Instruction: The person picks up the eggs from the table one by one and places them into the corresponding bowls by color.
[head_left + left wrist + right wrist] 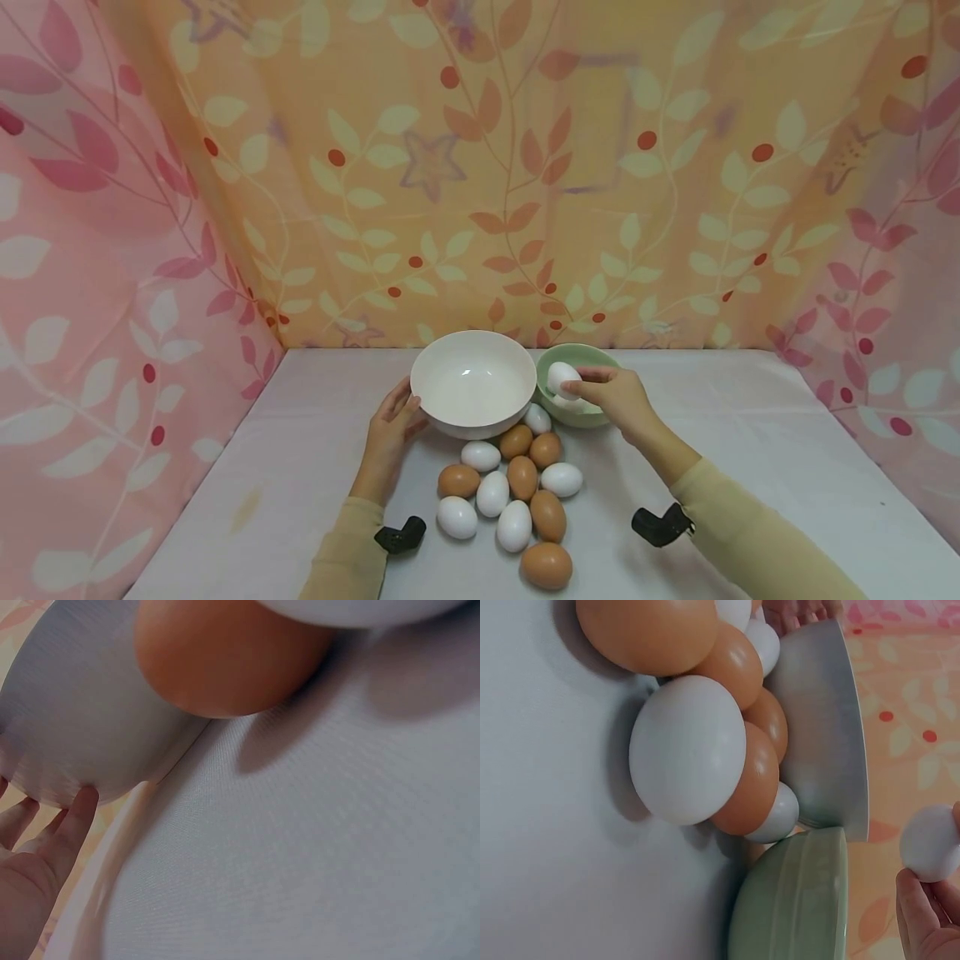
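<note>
My right hand [622, 402] pinches a white egg [562, 379] between thumb and fingers, above the light green bowl [585, 420]. In the right wrist view that egg [930, 844] is higher than the bowl's rim. Something white [572, 404], partly covered by the hand, shows inside the green bowl. On the other side, my left hand [388, 429] rests against the outer wall of a larger white bowl [476, 387]. Its fingertips [86, 796] touch the wall in the left wrist view. No contents show in the white bowl.
Several brown eggs [547, 565] and white eggs [513, 526] lie loose on the white-covered table [247, 467], in front of the bowls and between the forearms. The two bowls stand side by side. Behind them hangs a leaf-patterned curtain [480, 208].
</note>
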Demonstrator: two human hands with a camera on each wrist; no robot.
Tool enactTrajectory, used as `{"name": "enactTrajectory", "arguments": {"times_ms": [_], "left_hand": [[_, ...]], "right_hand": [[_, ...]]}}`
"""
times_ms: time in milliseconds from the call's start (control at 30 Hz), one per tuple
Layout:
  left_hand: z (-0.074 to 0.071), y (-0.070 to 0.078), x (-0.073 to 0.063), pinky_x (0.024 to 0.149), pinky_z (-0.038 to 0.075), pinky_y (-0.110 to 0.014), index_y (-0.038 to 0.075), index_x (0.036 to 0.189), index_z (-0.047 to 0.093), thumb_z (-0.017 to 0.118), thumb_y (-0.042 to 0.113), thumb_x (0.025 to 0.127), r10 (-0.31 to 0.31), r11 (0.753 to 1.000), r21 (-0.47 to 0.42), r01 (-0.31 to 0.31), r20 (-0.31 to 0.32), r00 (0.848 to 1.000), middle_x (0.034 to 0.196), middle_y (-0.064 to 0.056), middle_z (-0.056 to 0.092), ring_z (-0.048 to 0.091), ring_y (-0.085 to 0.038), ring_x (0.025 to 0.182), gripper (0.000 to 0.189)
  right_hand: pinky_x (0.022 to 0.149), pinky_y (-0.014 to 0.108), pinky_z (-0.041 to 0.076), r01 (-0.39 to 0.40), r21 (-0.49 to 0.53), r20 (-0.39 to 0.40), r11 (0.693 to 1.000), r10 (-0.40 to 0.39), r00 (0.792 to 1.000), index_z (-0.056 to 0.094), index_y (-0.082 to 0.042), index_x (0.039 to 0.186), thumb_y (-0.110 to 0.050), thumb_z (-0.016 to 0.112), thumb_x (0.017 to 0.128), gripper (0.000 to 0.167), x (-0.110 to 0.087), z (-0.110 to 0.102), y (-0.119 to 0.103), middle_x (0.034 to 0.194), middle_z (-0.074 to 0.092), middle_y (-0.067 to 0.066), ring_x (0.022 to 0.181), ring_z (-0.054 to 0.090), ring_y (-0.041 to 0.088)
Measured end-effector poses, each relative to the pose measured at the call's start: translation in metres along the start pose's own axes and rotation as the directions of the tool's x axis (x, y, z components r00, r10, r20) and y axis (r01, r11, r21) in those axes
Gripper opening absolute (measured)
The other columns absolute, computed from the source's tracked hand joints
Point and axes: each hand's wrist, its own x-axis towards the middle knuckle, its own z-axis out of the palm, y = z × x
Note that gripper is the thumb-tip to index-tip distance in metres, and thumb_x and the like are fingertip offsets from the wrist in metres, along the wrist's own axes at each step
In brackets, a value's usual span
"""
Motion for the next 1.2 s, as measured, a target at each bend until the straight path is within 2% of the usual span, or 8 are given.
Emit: {"name": "enactTrajectory", "arguments": {"times_ms": [433, 700, 900, 1067, 1200], "left_hand": [[-0.002, -0.001, 0.0, 0.108, 0.049, -0.043, 0.022, 0.152, 0.04, 0.064, 0.038, 0.097, -0.001, 1.0, -0.011, 0.002, 0.006, 1.0, 0.159, -0.001, 0.038, 0.047, -0.022, 0.137, 0.062], [0.001, -0.001, 0.002, 0.106, 0.051, -0.041, 0.023, 0.151, 0.042, 0.067, 0.04, 0.094, -0.009, 1.0, -0.008, 0.009, -0.004, 1.0, 0.158, -0.002, 0.039, 0.048, -0.023, 0.137, 0.064], [0.0, -0.001, 0.001, 0.106, 0.05, -0.043, 0.023, 0.151, 0.041, 0.066, 0.04, 0.095, -0.003, 1.0, -0.003, 0.003, -0.011, 1.0, 0.159, -0.002, 0.038, 0.048, -0.023, 0.137, 0.064], [0.0, -0.001, 0.001, 0.107, 0.05, -0.042, 0.023, 0.151, 0.042, 0.067, 0.04, 0.094, -0.009, 1.0, -0.01, 0.009, -0.01, 1.0, 0.159, -0.001, 0.039, 0.048, -0.022, 0.137, 0.064], [0.0, -0.001, 0.002, 0.11, 0.047, -0.045, 0.023, 0.151, 0.042, 0.066, 0.038, 0.095, -0.015, 1.0, -0.024, 0.015, -0.005, 1.0, 0.159, 0.0, 0.039, 0.047, -0.021, 0.138, 0.062]], "right_hand": [[0.106, 0.045, 0.05, -0.038, 0.008, 0.001, 0.999, 0.038, 0.999, 0.066, -0.003, 0.127, -0.039, 0.075, 0.088, 0.054, 0.024, 0.001, 0.003, 0.133, 0.064, 0.016, 0.121, 0.062, 0.032], [0.103, 0.042, 0.052, -0.038, -0.009, -0.004, 0.999, 0.038, 0.999, 0.068, -0.001, 0.123, -0.035, 0.076, 0.087, 0.05, 0.038, 0.007, 0.01, 0.128, 0.067, 0.017, 0.114, 0.066, 0.026], [0.106, 0.044, 0.049, -0.037, -0.017, 0.002, 0.999, 0.037, 0.999, 0.067, -0.001, 0.125, -0.035, 0.076, 0.087, 0.052, 0.049, 0.011, 0.012, 0.13, 0.065, 0.018, 0.116, 0.066, 0.027], [0.105, 0.045, 0.049, -0.057, -0.061, -0.017, 0.997, 0.056, 0.998, 0.069, -0.003, 0.123, -0.036, 0.077, 0.086, 0.05, 0.054, 0.014, 0.015, 0.127, 0.068, 0.016, 0.115, 0.066, 0.028], [0.097, 0.041, 0.051, -0.071, -0.116, -0.04, 0.991, 0.067, 0.997, 0.071, -0.004, 0.12, -0.037, 0.078, 0.085, 0.049, 0.056, 0.016, 0.017, 0.12, 0.071, 0.014, 0.11, 0.066, 0.027]]}}
